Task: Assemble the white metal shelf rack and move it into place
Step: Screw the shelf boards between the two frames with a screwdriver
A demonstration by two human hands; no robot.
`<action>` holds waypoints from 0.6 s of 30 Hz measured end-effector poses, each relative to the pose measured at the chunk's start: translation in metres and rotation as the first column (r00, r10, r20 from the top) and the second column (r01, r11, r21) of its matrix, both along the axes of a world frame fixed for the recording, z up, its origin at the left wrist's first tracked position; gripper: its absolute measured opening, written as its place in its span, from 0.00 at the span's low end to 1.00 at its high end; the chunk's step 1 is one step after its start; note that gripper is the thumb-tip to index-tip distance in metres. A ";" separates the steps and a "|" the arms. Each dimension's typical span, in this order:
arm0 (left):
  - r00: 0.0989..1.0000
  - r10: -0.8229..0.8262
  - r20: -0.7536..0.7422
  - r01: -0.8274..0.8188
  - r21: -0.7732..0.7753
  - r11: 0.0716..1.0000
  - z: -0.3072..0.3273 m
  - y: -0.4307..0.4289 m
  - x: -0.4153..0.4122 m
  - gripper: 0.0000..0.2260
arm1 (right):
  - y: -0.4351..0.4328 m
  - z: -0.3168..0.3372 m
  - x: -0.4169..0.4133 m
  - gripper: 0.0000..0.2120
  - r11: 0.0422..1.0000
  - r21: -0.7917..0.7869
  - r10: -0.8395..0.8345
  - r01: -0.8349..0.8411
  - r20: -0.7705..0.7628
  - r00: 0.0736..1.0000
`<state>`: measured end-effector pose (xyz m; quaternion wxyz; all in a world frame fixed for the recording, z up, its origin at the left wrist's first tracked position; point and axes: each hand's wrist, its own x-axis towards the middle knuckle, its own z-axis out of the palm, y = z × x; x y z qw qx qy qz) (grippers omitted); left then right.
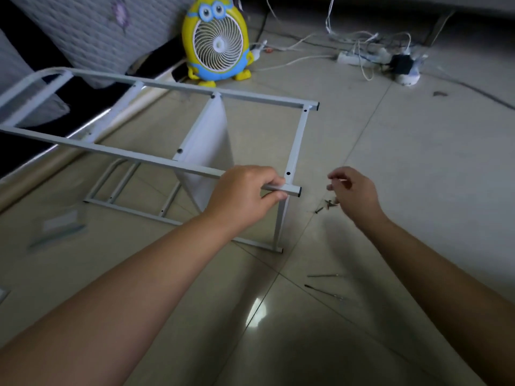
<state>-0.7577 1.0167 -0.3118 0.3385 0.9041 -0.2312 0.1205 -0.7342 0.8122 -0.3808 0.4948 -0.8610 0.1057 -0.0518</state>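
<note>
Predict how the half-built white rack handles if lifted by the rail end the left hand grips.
Probably light: the rack is thin tube with a sheet panel. Likely to twist, as the left hand grips one corner only. May slide on the glossy floor.

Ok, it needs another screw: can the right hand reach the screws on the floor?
Probably yes: the right hand hovers near the screws, with nothing between them; the rack stands to their left.

Yellow cartoon-character fan point(216, 43) upright on tiled floor point(390, 162), near quilted mattress point(92, 32). White power strip point(351, 58), black adapter point(400, 64) amid tangled white cables point(365, 40), right rear.
</note>
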 end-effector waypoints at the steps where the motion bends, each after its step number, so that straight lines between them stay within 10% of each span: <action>1: 1.000 -0.005 0.013 0.005 0.019 1.000 0.000 -0.001 0.000 0.08 | 0.004 0.017 -0.001 0.12 0.993 0.117 0.002 -0.006 0.037 0.999; 18: 0.974 0.057 -0.219 -0.062 -0.012 0.998 0.015 0.010 0.009 0.07 | 0.032 0.073 0.060 0.15 0.927 0.372 -0.082 0.055 0.056 0.995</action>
